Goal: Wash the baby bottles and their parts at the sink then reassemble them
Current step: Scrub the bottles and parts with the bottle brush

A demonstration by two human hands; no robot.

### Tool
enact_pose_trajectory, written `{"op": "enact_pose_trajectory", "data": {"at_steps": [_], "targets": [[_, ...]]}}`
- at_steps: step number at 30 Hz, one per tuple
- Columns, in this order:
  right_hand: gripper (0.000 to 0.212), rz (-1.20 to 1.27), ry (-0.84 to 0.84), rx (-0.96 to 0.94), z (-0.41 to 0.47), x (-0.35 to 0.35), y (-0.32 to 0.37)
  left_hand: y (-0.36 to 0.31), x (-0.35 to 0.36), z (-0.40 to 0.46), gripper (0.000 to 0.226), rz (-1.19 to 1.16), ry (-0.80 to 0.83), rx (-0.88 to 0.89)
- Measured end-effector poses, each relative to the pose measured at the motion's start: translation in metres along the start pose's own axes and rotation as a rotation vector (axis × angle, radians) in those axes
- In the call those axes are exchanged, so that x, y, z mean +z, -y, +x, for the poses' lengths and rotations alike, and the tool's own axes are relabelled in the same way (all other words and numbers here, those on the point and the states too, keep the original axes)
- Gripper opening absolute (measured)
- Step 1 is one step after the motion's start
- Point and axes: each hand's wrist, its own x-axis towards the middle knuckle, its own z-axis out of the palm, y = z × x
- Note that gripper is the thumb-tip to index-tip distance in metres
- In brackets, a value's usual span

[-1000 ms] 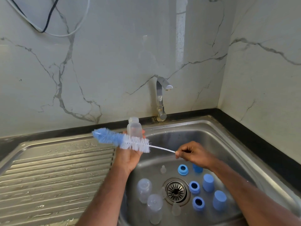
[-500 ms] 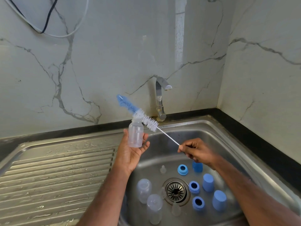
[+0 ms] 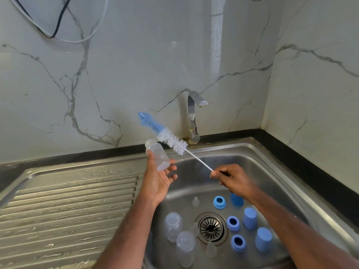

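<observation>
The left hand (image 3: 158, 183) holds a small clear plastic baby bottle (image 3: 157, 156) above the left edge of the steel sink (image 3: 272, 171), fingers curled around its base, its mouth tilted up and to the left. The right hand (image 3: 234, 178) pinches the thin white wire handle of a blue and white bottle brush (image 3: 165, 133), whose bristles are just beside the bottle mouth, outside it. In the sink, around the drain (image 3: 211, 228), lie more clear bottles (image 3: 172, 226), blue rings (image 3: 219, 202) and blue caps (image 3: 250, 218).

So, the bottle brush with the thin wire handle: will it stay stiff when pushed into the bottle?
Probably it flexes: the right hand pinches only the end of the bottle brush, whose wire looks thin. Its bristles likely bend easily at the bottle neck.
</observation>
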Motion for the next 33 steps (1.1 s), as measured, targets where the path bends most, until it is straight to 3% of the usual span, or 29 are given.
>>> {"op": "enact_pose_trajectory", "data": {"at_steps": [3, 9, 14, 17, 20, 24, 26, 30, 33], "targets": [[0.015, -0.055, 0.161, 0.007, -0.003, 0.003, 0.001, -0.004, -0.006, -0.001, 0.049, -0.079, -0.026, 0.012], [0.015, -0.060, -0.056, -0.009, 0.003, 0.010, 0.003, 0.005, 0.013, -0.010, 0.057, 0.039, 0.036, -0.082], [0.014, -0.041, 0.211, 0.038, -0.002, -0.007, -0.004, -0.002, 0.006, 0.000, 0.033, -0.186, -0.049, -0.013], [0.015, -0.136, 0.095, 0.006, 0.001, -0.001, -0.004, -0.001, 0.001, -0.003, 0.030, -0.083, -0.012, -0.049], [0.016, -0.134, -0.015, 0.005, 0.006, 0.010, 0.000, 0.007, 0.007, -0.007, 0.046, 0.010, 0.049, -0.105], [0.016, -0.041, 0.206, 0.092, -0.003, -0.010, 0.002, 0.005, 0.005, 0.000, 0.033, -0.105, 0.008, -0.069], [0.016, -0.076, 0.203, 0.076, -0.004, -0.011, 0.002, 0.005, 0.000, 0.002, 0.027, -0.066, 0.011, -0.063], [0.019, -0.114, -0.025, -0.005, 0.005, 0.016, 0.004, 0.009, 0.007, -0.002, 0.068, 0.032, 0.083, -0.124], [0.017, -0.024, 0.065, 0.057, 0.004, 0.003, 0.001, 0.006, 0.007, -0.002, 0.081, -0.088, 0.107, -0.096]]}}
